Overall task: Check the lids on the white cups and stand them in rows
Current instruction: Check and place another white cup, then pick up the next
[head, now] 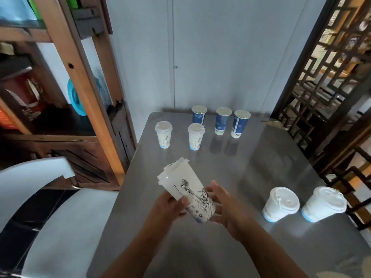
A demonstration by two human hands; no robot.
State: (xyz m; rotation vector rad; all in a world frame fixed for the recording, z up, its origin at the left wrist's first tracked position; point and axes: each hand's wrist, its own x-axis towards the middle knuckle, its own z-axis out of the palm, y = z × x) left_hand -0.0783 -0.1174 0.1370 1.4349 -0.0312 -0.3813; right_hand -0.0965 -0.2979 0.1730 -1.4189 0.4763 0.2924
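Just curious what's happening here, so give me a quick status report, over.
Left hand, right hand both hold one tilted white cup above the table. Two lidded white cups stand far left; three blue cups farther back.

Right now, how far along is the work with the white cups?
Done: the far left white paper cup and the second white paper cup stand lidded in one row on the grey metal table. In hand: the left hand and right hand hold a tilted white printed cup. Left: the near-right white lidded cup and the rightmost white lidded cup wait apart.
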